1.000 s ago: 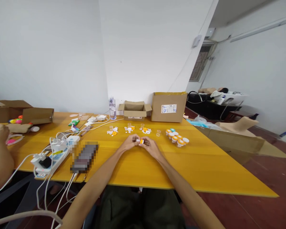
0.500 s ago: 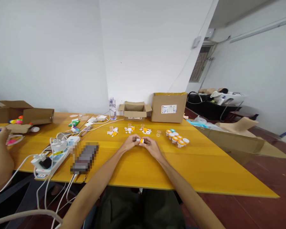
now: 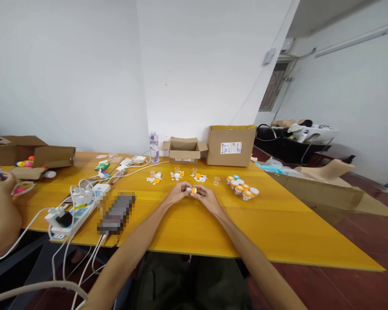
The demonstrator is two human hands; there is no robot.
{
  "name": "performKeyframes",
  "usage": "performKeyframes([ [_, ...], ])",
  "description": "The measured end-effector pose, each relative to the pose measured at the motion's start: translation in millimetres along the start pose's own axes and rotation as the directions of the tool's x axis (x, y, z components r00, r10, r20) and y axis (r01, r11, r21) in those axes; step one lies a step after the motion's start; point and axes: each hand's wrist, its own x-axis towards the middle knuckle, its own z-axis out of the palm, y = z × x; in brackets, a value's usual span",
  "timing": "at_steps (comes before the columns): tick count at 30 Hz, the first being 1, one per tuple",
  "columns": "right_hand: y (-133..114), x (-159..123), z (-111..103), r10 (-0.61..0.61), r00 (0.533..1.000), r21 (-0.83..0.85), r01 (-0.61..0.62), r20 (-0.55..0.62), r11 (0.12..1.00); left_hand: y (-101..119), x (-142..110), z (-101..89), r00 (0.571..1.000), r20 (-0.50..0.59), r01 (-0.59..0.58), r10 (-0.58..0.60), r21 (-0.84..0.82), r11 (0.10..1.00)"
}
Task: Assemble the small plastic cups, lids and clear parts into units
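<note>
Between my fingertips, over the middle of the table, is a small white-and-orange plastic piece (image 3: 194, 190) with dark dots on its white side. My left hand (image 3: 177, 194) pinches its left end, and my right hand (image 3: 206, 199) grips the orange end. The fingers partly cover it. Just beyond my hands lie small groups of loose parts: white and orange discs, dotted white bits and clear cups (image 3: 199, 176). A clear plastic cup (image 3: 216, 181) stands alone to their right. Further right, several clear containers with orange, white and teal tops (image 3: 244, 187) stand close together.
At the back are a water bottle (image 3: 154, 147), an open carton (image 3: 183, 153) and a larger cardboard box (image 3: 231, 147). On the left lie a power strip (image 3: 80, 211) with cables and a blurred-out phone (image 3: 117, 214). Another person's hand (image 3: 3, 185) holds something blue at far left.
My hands keep almost the same grip on the piece, which turns very slightly. The whole view shifts a little. At far left, the other person's hand has moved slightly.
</note>
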Motion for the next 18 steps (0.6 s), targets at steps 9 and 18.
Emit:
performKeyframes([
  [9, 2.7, 1.3, 0.7, 0.004, 1.000, 0.029, -0.004, -0.002, 1.000, -1.9, 0.2, -0.2, 1.000, 0.014, -0.002, 0.002, -0.007, 1.000],
  [18, 1.6, 1.9, 0.7, 0.019, 1.000, 0.007, -0.018, -0.015, 1.000, 0.3, -1.6, 1.1, 1.000, -0.005, -0.025, 0.025, 0.025, 0.999],
])
